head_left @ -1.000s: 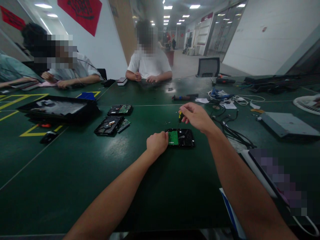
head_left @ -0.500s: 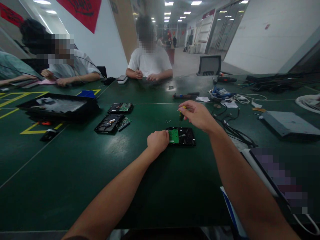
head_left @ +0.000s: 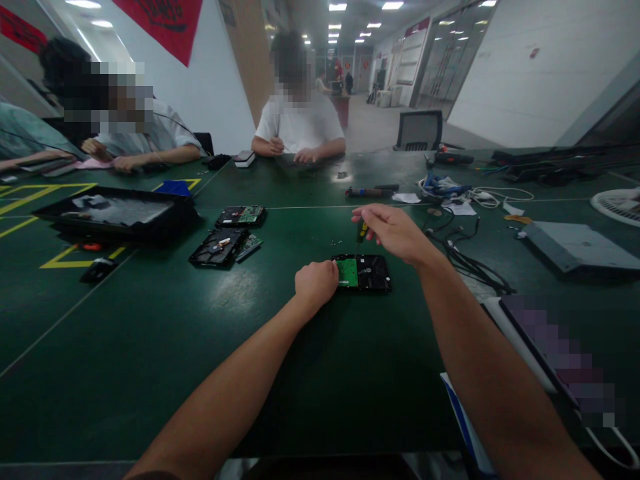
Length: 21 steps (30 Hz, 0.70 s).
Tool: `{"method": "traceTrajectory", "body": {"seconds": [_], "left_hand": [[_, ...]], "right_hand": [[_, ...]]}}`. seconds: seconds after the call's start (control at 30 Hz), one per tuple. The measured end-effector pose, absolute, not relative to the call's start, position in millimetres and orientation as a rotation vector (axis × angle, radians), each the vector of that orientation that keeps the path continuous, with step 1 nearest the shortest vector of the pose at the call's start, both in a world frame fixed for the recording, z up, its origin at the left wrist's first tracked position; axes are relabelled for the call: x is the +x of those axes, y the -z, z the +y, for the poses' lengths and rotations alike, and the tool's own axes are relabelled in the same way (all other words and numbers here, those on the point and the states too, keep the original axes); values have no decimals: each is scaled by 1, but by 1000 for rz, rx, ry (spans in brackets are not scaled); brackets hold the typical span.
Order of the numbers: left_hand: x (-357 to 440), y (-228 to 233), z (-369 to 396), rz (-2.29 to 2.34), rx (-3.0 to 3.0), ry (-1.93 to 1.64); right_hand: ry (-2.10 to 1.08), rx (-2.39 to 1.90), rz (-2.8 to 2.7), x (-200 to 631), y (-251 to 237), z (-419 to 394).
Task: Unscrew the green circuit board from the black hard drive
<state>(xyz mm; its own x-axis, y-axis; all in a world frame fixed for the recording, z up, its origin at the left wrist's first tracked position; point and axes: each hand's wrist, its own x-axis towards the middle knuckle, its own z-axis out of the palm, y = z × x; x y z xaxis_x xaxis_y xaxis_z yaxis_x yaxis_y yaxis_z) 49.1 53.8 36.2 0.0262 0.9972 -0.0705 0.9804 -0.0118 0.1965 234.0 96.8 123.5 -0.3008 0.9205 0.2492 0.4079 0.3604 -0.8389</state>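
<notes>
A black hard drive [head_left: 375, 273] with a green circuit board [head_left: 348, 273] lies flat on the dark green table. My left hand [head_left: 317, 283] is closed on the drive's left end, its fingertips partly hidden. Above the drive's far edge, my right hand [head_left: 390, 230] grips a small yellow and dark screwdriver [head_left: 362, 232]. The screwdriver stands nearly upright, its thin shaft pointing down at the board; whether the tip sits in a screw I cannot tell. Several tiny screws [head_left: 337, 243] lie just beyond the drive.
Two other hard drives [head_left: 240, 215] [head_left: 219, 247] and a loose circuit board [head_left: 249, 247] lie left of centre. Farther left stands a black tray [head_left: 120, 207]. Cables [head_left: 463, 257], a grey metal box [head_left: 583, 247] and a tablet-like device [head_left: 540, 347] are on the right. Co-workers sit opposite.
My right hand has shifted slightly, its fingers now higher around the screwdriver, which stands more upright over the circuit board. My left hand and the hard drive have stayed in place.
</notes>
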Motion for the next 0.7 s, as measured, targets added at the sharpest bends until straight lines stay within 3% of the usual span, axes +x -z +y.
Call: {"method": "traceTrajectory", "body": {"seconds": [0.47,0.7], "left_hand": [[49,-34,54,2068,2112,-144],[49,-33,54,2075,2113,-146]], "right_hand": [[-702,-1207,-1912,232,-120,96],[-927,-1171,-1852,231,-122,96]]}}
